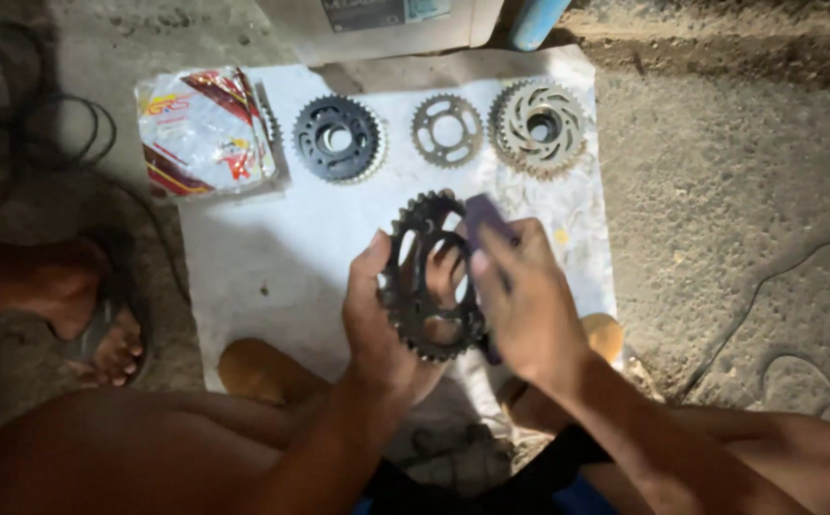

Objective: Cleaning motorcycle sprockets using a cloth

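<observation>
My left hand grips a dark toothed sprocket by its left rim and holds it upright above a white sheet. My right hand holds a dark purple block-shaped thing, pressed against the sprocket's right side. Fingers of my left hand show through the sprocket's cut-outs. What the purple thing is exactly cannot be told.
Three more sprockets lie in a row at the sheet's far edge: a black one, a small grey one and a silver one. A packaged item in colourful wrap lies at the left. Cables run over the concrete floor. A foot in a sandal is at the left.
</observation>
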